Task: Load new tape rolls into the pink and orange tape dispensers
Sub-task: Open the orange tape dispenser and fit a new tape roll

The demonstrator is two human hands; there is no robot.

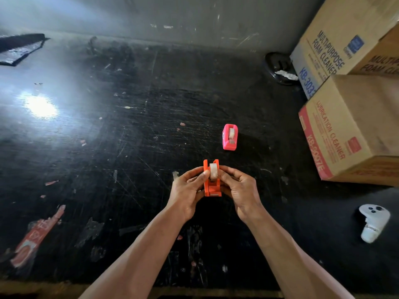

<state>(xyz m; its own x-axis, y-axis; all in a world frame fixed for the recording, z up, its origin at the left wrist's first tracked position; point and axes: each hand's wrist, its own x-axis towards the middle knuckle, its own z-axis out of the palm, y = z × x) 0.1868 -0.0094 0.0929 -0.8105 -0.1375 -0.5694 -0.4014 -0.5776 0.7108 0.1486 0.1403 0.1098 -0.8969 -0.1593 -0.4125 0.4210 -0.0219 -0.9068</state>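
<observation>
I hold the orange tape dispenser [212, 186] above the black table, between both hands. A clear tape roll [214, 172] sits in its slot. My left hand [188, 189] grips the dispenser's left side, thumb pressing on the roll. On the right side my right hand [239, 190] clasps it, fingers against the roll. Farther back and to the right, the pink tape dispenser [230, 137] stands on the table with a tape roll [232, 133] inside it.
Cardboard boxes [349, 130] are stacked along the right edge. A white controller [372, 222] lies at the near right. A dark round object [278, 67] sits by the back wall. The scratched black table [129, 137] bears torn sticker scraps [36, 236] at the left.
</observation>
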